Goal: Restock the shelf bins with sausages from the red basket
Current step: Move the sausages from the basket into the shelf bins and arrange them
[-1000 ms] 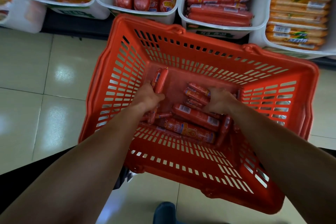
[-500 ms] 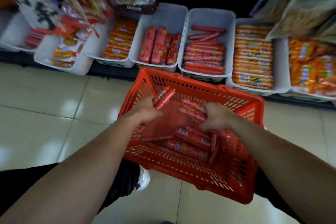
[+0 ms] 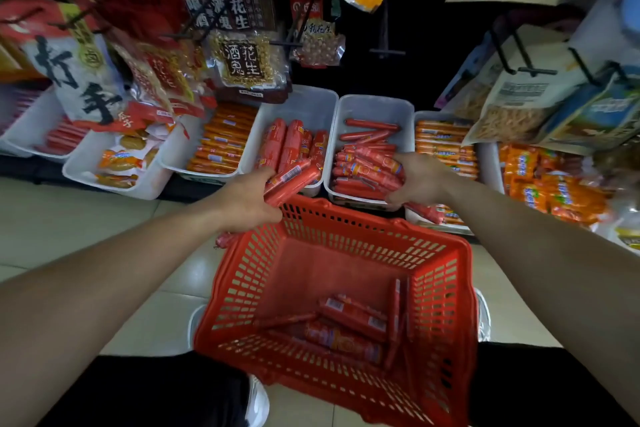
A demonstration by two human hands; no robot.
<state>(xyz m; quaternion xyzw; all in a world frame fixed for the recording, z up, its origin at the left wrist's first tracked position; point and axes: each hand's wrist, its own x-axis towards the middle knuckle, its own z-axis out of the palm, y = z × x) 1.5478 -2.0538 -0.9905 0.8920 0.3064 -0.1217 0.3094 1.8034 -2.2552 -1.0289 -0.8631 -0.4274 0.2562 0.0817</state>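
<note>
The red basket (image 3: 440,288) sits on the floor between my legs, with several red sausages (image 3: 349,317) left at its bottom. My left hand (image 3: 242,201) grips a bundle of thick red sausages (image 3: 292,180) at the front edge of the white bin of thick red sausages (image 3: 311,104). My right hand (image 3: 420,177) holds a handful of thinner red sausages (image 3: 374,168) over the neighbouring white bin (image 3: 374,107), which is stacked with thin red sausages.
More white bins line the low shelf: orange sausages at left (image 3: 221,146) and right (image 3: 441,146), orange packets (image 3: 550,184) farther right. Snack bags (image 3: 242,59) hang on hooks above the bins. The tiled floor (image 3: 86,218) spreads to the left.
Both hands have lifted out of the basket with sausages and moved forward to the shelf bins. The view has tilted up, showing the hanging bags.
</note>
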